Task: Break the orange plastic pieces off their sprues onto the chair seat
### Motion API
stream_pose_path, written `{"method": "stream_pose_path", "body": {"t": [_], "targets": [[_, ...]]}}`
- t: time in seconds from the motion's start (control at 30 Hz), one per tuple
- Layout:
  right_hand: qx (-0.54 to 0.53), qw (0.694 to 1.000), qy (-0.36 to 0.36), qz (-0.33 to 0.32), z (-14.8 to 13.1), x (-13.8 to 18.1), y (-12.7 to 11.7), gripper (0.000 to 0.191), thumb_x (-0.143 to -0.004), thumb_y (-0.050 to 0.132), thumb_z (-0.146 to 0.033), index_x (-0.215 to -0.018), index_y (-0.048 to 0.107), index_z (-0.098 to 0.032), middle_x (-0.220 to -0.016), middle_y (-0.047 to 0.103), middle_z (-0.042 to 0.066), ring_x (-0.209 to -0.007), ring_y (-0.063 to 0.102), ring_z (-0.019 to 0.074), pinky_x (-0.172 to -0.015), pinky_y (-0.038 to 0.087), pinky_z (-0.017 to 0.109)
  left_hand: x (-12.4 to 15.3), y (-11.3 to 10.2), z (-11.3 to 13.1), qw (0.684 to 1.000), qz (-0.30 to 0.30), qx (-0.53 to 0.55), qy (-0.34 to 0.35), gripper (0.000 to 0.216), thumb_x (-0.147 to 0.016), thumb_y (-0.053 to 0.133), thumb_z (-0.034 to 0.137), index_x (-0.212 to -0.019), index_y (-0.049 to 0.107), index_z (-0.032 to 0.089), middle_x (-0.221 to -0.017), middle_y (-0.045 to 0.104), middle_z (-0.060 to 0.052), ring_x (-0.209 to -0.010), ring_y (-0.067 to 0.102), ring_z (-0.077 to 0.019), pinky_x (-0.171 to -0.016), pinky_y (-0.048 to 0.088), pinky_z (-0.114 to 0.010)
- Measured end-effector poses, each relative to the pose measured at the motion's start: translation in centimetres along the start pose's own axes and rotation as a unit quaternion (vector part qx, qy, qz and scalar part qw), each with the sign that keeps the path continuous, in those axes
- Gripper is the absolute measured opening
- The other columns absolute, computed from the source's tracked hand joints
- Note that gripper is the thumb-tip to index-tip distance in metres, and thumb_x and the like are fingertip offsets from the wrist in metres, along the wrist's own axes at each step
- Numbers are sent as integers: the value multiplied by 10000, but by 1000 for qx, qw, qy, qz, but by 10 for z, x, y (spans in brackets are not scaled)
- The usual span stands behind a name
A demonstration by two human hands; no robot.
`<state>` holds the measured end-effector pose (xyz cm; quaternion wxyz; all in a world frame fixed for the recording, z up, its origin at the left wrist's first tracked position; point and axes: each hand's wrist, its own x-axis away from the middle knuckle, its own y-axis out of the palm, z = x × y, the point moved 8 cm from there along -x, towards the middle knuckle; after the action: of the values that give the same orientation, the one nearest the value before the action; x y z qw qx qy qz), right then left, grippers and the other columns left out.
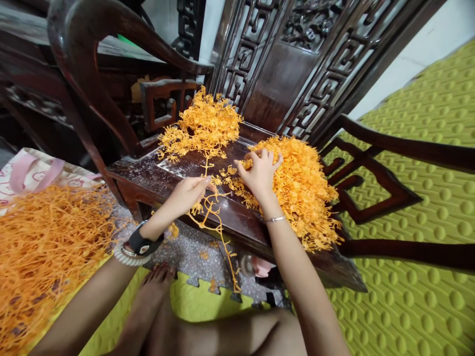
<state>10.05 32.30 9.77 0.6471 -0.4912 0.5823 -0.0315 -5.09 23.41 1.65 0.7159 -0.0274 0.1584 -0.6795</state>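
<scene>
My left hand (195, 192) is closed in a pinch on an orange branched strand (222, 235), which looks like plastic. One end of the strand dangles past the seat's front edge, with small pieces still along it. Fingers apart and curved, my right hand (261, 173) is at the left side of a large heap of small orange pieces (306, 193); no held piece shows in it. Behind my left hand sits a second orange heap (210, 123). Both heaps rest on the dark wooden chair seat (170, 180), with loose pieces between them.
A big tangle of bare orange strands (48, 247) lies at the left, beside a white bag with pink handles (37, 173). Carved armrests (386, 193) flank the seat. Green foam mat (419, 296) covers floor at the right, and orange bits lie on the speckled floor (185, 252).
</scene>
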Motion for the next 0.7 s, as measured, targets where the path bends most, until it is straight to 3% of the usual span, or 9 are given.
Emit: {"method": "stream_pose_path", "body": {"t": [0.1,0.23,0.33,0.53,0.63,0.7], "targets": [[-140,988,-58,-1,-29,1,-7,251,-854,547,-444,-932,616,-216,-1015,568,102,-1014,509,263,-926,381,474,-7,3,0,995,-72,62,-25,420,-888,414,467,-787,670,149,-443,334,64,-420,279,-87,-466,220,-234],[-299,936,-123,-136,-66,12,10,283,-923,438,-448,-982,592,-218,-1005,594,66,-976,548,199,-881,434,368,-10,3,1,986,-129,90,-49,393,-855,465,481,-683,611,159,-450,342,63,-413,256,-74,-441,199,-226],[-342,903,-125,-229,-79,24,27,300,-900,473,-474,-968,569,-198,-899,605,47,-841,563,172,-794,455,330,-9,-2,3,988,-108,99,-41,449,-843,463,504,-539,487,175,-444,369,51,-416,279,-72,-449,244,-224],[-380,890,-46,-246,-71,26,39,360,-840,557,-492,-1034,471,-200,-844,576,25,-723,535,142,-670,441,287,-5,-7,7,994,-76,79,-15,466,-879,400,458,-507,443,181,-459,406,31,-443,339,-81,-492,320,-222],[-358,899,-12,-251,-64,26,42,337,-829,562,-529,-878,470,-209,-701,504,-23,-598,450,114,-554,374,262,-5,-12,7,997,-47,67,-11,484,-901,359,466,-516,442,184,-472,408,23,-461,361,-90,-505,341,-226],[-340,895,-41,-284,-69,28,45,343,-874,497,-520,-729,456,-212,-611,435,-43,-560,395,106,-533,328,259,-4,-12,6,997,-40,58,-12,491,-901,349,484,-524,450,186,-482,419,15,-475,382,-99,-514,352,-233]]}}
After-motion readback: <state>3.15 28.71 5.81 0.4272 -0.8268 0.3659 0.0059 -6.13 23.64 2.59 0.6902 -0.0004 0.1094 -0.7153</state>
